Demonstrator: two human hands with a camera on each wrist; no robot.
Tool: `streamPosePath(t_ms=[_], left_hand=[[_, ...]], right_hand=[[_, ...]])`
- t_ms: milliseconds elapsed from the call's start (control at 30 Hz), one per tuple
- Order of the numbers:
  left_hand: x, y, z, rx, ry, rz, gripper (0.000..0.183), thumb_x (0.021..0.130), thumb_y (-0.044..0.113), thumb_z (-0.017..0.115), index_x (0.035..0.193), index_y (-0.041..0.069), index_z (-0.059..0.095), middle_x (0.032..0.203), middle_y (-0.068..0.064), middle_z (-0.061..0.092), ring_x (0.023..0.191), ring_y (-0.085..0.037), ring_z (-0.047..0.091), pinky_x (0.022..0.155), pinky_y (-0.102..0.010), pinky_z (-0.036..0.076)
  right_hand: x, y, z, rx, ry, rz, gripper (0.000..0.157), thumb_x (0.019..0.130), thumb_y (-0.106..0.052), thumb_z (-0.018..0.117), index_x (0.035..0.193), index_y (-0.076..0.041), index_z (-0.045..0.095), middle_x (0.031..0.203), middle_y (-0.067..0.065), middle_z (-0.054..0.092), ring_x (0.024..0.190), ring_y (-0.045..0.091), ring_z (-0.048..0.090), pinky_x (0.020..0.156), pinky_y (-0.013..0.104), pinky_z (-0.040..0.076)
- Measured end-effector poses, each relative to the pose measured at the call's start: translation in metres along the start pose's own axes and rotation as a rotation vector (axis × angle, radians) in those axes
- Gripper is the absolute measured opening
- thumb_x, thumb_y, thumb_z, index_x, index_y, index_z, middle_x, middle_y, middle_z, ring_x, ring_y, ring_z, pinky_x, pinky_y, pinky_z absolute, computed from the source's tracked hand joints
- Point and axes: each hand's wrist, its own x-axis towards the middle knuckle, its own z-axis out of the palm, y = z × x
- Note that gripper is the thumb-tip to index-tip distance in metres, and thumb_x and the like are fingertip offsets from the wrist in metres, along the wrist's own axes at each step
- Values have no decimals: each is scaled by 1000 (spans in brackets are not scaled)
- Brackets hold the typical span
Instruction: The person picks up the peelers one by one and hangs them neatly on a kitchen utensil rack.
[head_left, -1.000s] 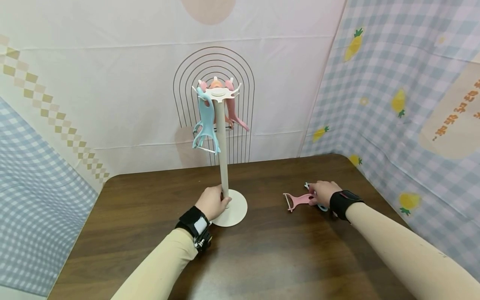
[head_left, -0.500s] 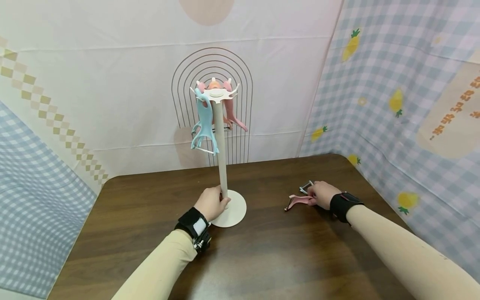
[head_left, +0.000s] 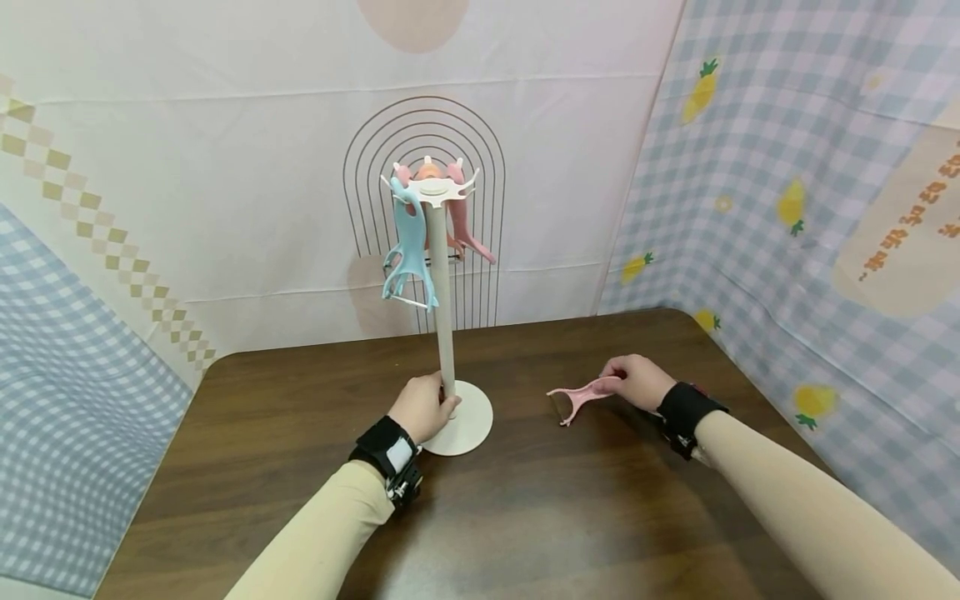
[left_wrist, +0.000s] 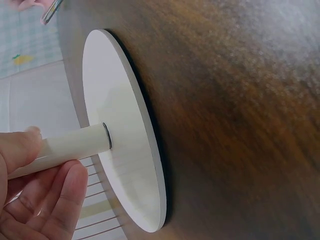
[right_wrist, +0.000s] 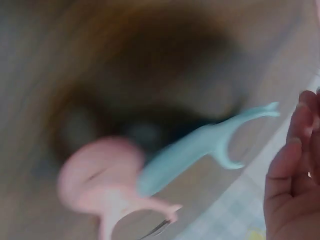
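My left hand [head_left: 422, 407] grips the lower pole of a cream stand [head_left: 444, 317], thumb and fingers around it just above the round base [left_wrist: 115, 90]. From the stand's hooked top hang light blue peelers [head_left: 409, 233], a pink peeler [head_left: 460, 218] and an orange one [head_left: 430, 170], partly hidden. To the right, my right hand [head_left: 637, 383] pinches a pink Y-shaped peeler [head_left: 588, 392] by its handle end, its blade end pointing left. In the right wrist view a pink peeler body [right_wrist: 102, 175] and a light blue peeler [right_wrist: 185, 150] overlap left of the fingers [right_wrist: 285, 165].
Both hands work over a dark wooden table [head_left: 525, 517]. A white printed cloth [head_left: 225, 192] hangs behind it, and a blue checked cloth [head_left: 757, 217] with pineapples closes off the right side.
My right hand has risen slightly, with the pink peeler turned in its grasp. The blue peeler beside it has gone from the head view. My left hand keeps its grip on the pole.
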Motion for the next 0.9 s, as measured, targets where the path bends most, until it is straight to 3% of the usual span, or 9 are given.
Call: streamPosePath(t_ms=[133, 267, 367, 567, 700, 900], left_hand=[[0, 1, 0, 5, 1, 9, 16, 88, 14, 72, 94, 2, 63, 69, -1, 59, 62, -13, 57, 55, -29, 48], [0, 1, 0, 8, 2, 9, 16, 88, 14, 72, 93, 2, 63, 68, 0, 58, 61, -13, 57, 55, -29, 47], [0, 1, 0, 5, 4, 4, 16, 88, 14, 72, 93, 3, 63, 68, 0, 58, 61, -13, 57, 55, -29, 47], [0, 0, 2, 5, 4, 4, 17, 88, 15, 72, 94, 2, 63, 68, 0, 59, 61, -12, 57, 55, -29, 47], [0, 0, 2, 6, -1, -2, 17, 88, 15, 72, 94, 2, 63, 69, 0, 59, 61, -12, 57, 54, -28, 47], [0, 0, 1, -3, -6, -8, 17, 89, 15, 71, 95, 1, 63, 69, 0, 58, 61, -12, 56, 54, -28, 47]], right_hand=[[5, -14, -8, 168, -31, 41, 19, 94, -27, 66, 91, -8, 65, 76, 7, 63, 67, 28, 61, 60, 35, 50], [7, -35, -22, 301, -37, 89, 20, 95, -22, 64, 99, -2, 62, 75, 14, 65, 71, 39, 64, 59, 42, 53], [9, -50, -33, 357, -17, 62, 18, 94, -16, 65, 101, 0, 61, 76, 16, 65, 72, 39, 64, 59, 37, 54], [15, -78, -53, 330, 36, -69, 24, 93, -13, 67, 111, 0, 61, 88, 20, 65, 71, 25, 63, 62, 30, 53], [21, -104, -70, 297, 109, -115, 34, 91, -11, 68, 119, 2, 51, 92, 16, 65, 71, 17, 58, 60, 26, 47], [20, -168, -100, 351, 215, -189, 20, 91, -2, 66, 103, 6, 52, 81, 13, 50, 61, 13, 39, 55, 26, 34]])
